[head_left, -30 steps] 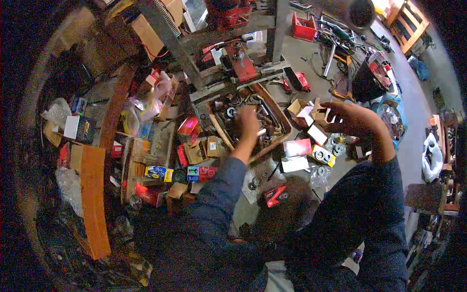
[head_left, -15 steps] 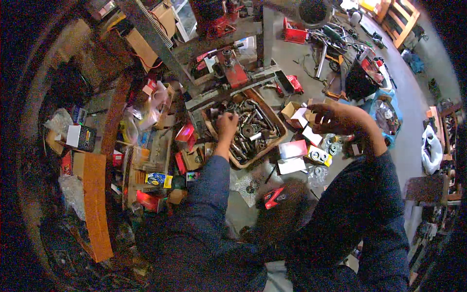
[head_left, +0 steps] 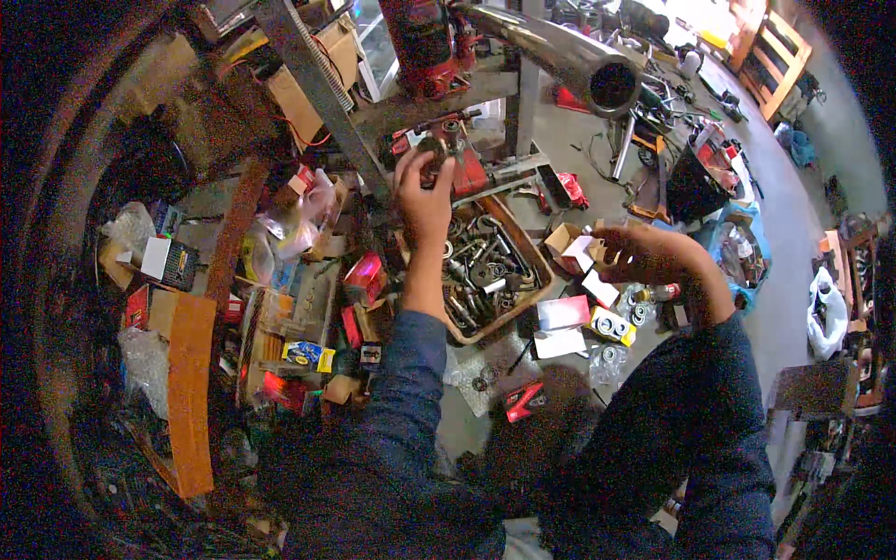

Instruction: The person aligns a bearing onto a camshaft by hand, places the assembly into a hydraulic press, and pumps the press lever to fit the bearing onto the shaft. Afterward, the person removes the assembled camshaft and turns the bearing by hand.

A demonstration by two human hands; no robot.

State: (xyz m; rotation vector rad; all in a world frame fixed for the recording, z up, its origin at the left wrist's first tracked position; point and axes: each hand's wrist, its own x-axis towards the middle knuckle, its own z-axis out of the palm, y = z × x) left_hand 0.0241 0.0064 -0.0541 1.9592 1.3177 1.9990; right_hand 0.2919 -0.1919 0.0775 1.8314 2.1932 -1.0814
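Note:
My left hand (head_left: 425, 191) is raised above the back edge of the metal-parts tray (head_left: 540, 273), its fingers curled around a dark round metal part (head_left: 430, 149). That part is close to a red metal block (head_left: 469, 170) on the steel frame, with a small cylinder behind it. To the right, my right hand (head_left: 633, 250) has curved, parted fingers near opened small cartons (head_left: 566, 239); I see nothing clearly held in it. Below it lie a yellow box with bearing rings (head_left: 612, 324) and a white-and-red box (head_left: 560, 312).
Steel uprights (head_left: 313, 70), a red jack-like unit (head_left: 418, 47) and a shiny tube (head_left: 551, 47) stand overhead. Cardboard and packaging (head_left: 187, 392) crowd the left. A black bin (head_left: 693, 182), blue bag (head_left: 747, 243) and white bag (head_left: 823, 313) are at right.
My left hand has risen from within the tray toward the red block, now with a dark part in it. My right hand has shifted slightly. The view has moved, showing more overhead.

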